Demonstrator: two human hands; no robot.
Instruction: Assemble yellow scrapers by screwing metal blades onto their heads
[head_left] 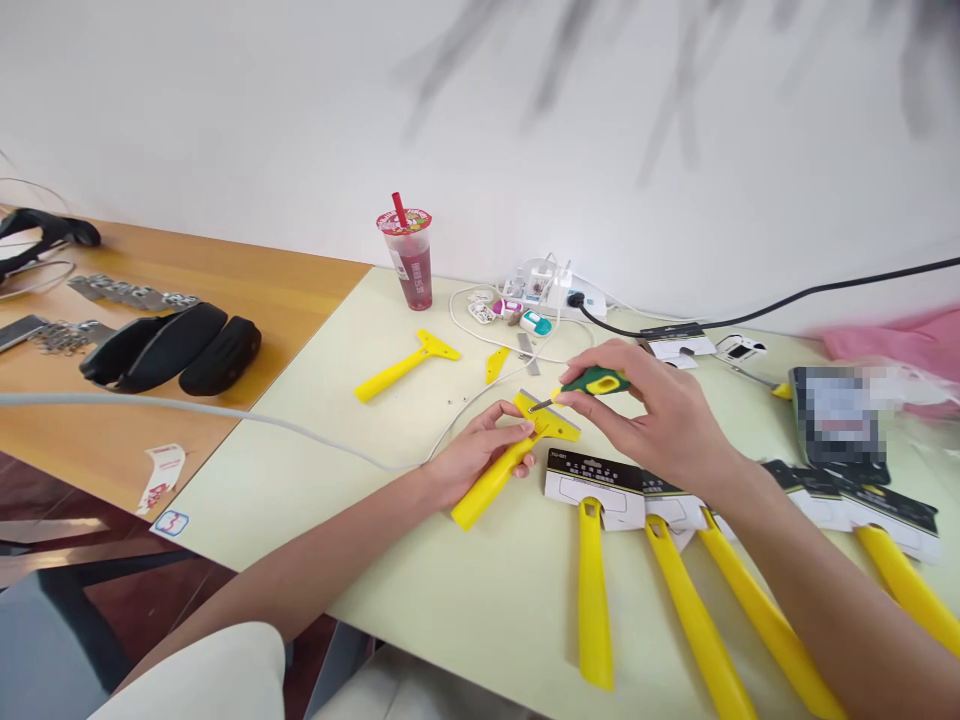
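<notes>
My left hand (484, 450) is closed around the neck of a yellow scraper (480, 487), whose wide head carries a thin metal blade edge. Between the fingers of my right hand (649, 400) is a green and yellow screwdriver (596, 382); its tip meets the scraper head near the left screw hole. Beyond my left hand, a second yellow scraper handle (397, 375) lies on the table. A loose yellow plate (496, 365) and a flat grey blade (529, 353) lie near it. Tiny screws (464, 400) rest on the tabletop.
A drink cup (410, 262) with a red straw stands by the wall, left of a power strip (559, 292) with cables. Several packaged yellow scrapers (595, 600) lie at the right front. A phone (836, 415) is far right; black cases (161, 345) sit on the wooden table.
</notes>
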